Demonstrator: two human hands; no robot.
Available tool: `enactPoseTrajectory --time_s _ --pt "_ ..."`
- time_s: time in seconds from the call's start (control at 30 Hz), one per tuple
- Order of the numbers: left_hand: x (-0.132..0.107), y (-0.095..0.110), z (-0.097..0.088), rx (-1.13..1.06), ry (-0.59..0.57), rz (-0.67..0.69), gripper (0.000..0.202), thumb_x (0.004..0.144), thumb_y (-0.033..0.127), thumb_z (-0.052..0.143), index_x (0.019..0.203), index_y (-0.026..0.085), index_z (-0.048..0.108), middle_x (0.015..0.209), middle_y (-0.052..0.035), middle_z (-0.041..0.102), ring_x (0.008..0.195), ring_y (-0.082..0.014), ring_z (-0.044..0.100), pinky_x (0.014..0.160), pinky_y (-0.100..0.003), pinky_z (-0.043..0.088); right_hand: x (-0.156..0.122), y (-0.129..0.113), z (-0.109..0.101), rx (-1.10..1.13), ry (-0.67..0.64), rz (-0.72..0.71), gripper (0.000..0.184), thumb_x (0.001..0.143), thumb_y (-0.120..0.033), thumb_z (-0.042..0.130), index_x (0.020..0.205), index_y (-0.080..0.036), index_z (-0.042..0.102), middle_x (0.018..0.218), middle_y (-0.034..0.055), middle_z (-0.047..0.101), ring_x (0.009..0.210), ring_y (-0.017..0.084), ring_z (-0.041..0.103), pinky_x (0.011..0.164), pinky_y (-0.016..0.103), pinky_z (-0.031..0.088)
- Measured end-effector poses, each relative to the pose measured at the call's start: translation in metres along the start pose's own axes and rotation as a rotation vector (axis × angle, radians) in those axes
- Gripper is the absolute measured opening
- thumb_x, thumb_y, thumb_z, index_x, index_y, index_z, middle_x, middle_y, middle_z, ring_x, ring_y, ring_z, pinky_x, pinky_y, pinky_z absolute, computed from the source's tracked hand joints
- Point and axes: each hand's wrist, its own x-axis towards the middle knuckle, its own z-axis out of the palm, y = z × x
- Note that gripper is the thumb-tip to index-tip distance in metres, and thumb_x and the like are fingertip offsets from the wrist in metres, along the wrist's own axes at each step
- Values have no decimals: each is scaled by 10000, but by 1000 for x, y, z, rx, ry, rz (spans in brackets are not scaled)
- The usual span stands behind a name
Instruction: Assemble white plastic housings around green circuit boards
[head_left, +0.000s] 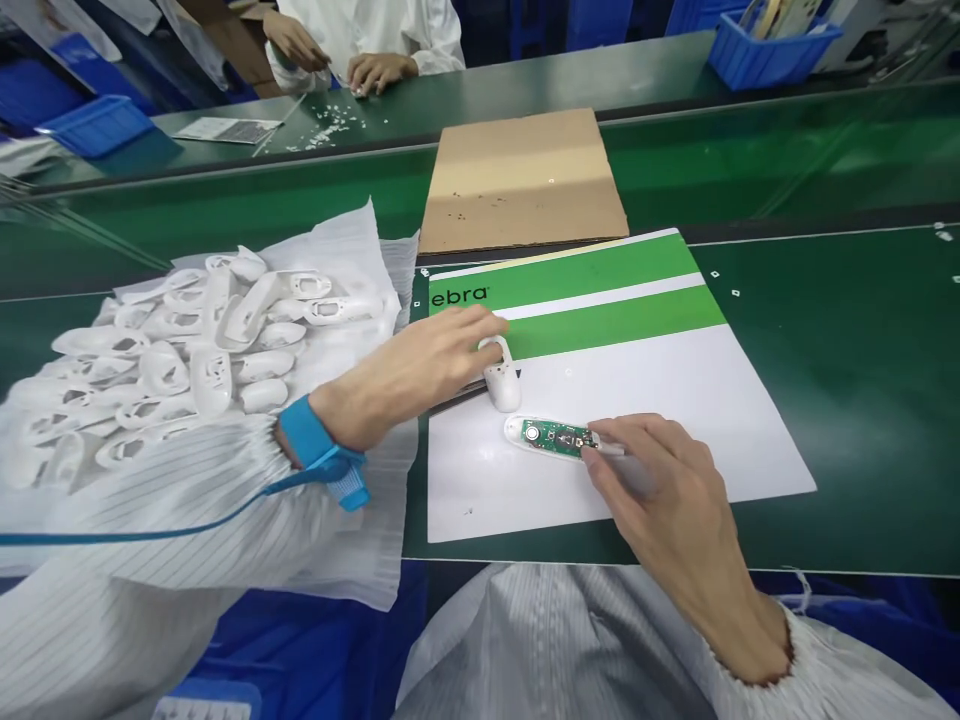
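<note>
My left hand (439, 360), with a blue wrist strap (319, 445) and cord, has its fingers curled on the upper end of a white plastic shell (504, 388). The thumb is hidden from sight. Just below that shell, a white housing half with a green circuit board (559, 438) in it lies level over the white sheet (510, 490). My right hand (667, 490) pinches the right end of this housing between thumb and fingers. A round silvery part shows near the board's left end. A dark flat object (459, 398) is partly covered by my left hand.
Many white plastic shells (214, 380) are heaped on foam wrap (390, 400) at left. A cardboard sheet (525, 190) with tiny dark bits stands behind the green-striped sheet. Across the bench, a co-worker's hands (379, 72) handle small white pieces (326, 128). Blue bins (776, 50) stand farther back.
</note>
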Motion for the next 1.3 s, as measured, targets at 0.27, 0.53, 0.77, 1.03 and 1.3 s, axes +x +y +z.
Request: enactPoseTrajectory --time_s 0.27,0.53,0.77,1.03,1.3 --pt "8 20 26 -147 8 -628 329 877 472 623 941 150 640 1018 -101 584 912 -262 615 804 -437 542 -2 10 -5 -10 -73 26 192 936 -338 588 1086 -242 658 1063 66 666 982 250 594 808 416 460" --pt "0 52 12 -278 104 -267 100 957 206 507 990 158 588 1212 -87 635 1100 -221 614 931 -382 536 -1 10 -3 19 -71 50 195 960 -270 545 1105 -246 672 1039 61 680 937 237 589 786 405 435" --pt "-8 102 32 -225 65 -103 240 996 127 429 1231 140 476 1245 -109 616 1208 -231 536 987 -394 505 0 9 -1 38 -35 87 197 978 -280 516 1050 -246 696 974 48 696 882 214 583 771 388 408" --pt "-8 102 27 -49 103 -14 318 992 116 437 1307 86 461 1285 -143 628 1209 -295 561 956 -447 520 1 5 -1 24 -26 90 215 987 -309 498 1047 -245 693 982 49 703 871 211 574 745 376 395" --pt "0 91 19 -230 -10 -62 211 995 138 440 1175 175 545 1124 -73 666 1096 -223 598 863 -358 541 2 6 -3 44 -57 97 216 982 -323 512 1038 -257 710 971 46 708 880 215 582 763 389 394"
